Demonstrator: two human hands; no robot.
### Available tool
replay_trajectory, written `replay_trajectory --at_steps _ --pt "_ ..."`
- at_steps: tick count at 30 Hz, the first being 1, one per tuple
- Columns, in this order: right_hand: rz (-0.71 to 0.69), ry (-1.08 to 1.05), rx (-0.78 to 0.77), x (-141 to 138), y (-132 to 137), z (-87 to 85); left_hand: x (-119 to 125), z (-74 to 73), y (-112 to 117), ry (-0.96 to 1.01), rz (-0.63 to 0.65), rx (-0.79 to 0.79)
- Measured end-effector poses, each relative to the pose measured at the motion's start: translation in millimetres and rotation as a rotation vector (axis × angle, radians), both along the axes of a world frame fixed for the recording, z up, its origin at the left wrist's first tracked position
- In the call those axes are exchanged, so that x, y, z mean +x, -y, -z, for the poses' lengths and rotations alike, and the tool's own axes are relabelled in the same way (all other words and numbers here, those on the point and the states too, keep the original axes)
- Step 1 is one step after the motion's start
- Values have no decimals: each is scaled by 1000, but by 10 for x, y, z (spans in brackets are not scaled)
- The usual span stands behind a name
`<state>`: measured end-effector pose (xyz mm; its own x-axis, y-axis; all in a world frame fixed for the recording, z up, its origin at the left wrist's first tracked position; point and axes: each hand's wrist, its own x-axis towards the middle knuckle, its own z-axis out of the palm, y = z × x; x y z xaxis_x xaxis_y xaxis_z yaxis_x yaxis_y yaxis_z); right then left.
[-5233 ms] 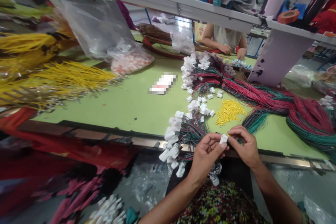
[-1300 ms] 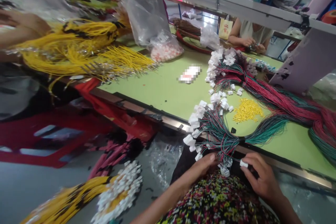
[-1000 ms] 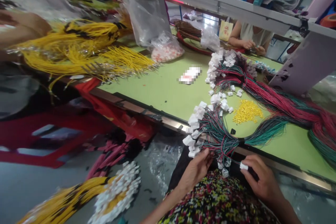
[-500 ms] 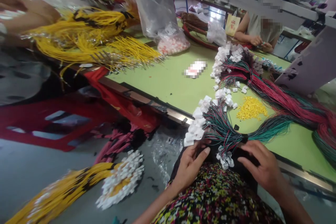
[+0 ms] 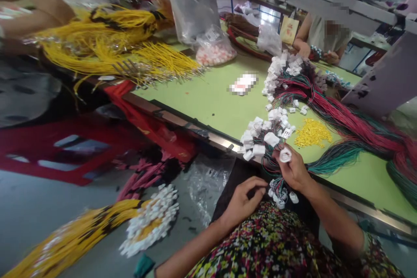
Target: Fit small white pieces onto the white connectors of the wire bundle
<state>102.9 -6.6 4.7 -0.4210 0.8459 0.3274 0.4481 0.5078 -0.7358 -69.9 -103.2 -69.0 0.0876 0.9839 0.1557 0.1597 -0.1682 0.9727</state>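
Note:
In the head view, my right hand [image 5: 295,168] is closed around part of a wire harness [image 5: 271,165] at the table's front edge. A white connector [image 5: 286,155] sticks out by its fingertips. More white connectors [image 5: 252,132] fan out to the left of that hand, on thin dark, red and green wires. The wires' green tail [image 5: 339,156] runs right across the table. My left hand [image 5: 248,197] is low over my lap, loosely curled, with a gap between thumb and index finger and nothing visible in it. Just right of it, a small cluster of white connectors [image 5: 280,195] hangs over dark cloth.
A yellow pile of small parts [image 5: 312,133] lies on the green table [image 5: 202,100]. Behind it is a large red-green wire bundle [image 5: 352,117]. Yellow wires [image 5: 130,58] cover the left side by another person's arm. A red stool [image 5: 65,152] and yellow harnesses [image 5: 97,230] are below.
My right hand has moved up and left from beside the bundle and closed on the wires. My left hand has come away from the connectors, down toward my lap.

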Motion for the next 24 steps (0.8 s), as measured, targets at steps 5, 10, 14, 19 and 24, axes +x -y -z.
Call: replay_trajectory --at_steps 5,10,14,19,24 --pt "12 -52 -78 10 -1 -8 125 267 -298 182 317 -239" --pt "-1 -100 -113 28 -42 16 86 -51 -371 260 541 -467" --pt "26 -157 -216 27 -110 68 20 -485 -241 466 459 -698" --pt "29 -222 -276 17 -218 174 218 -985 -276 913 239 -934" --pt "7 -278 -343 27 -286 245 396 -1205 -377 1170 71 -934"
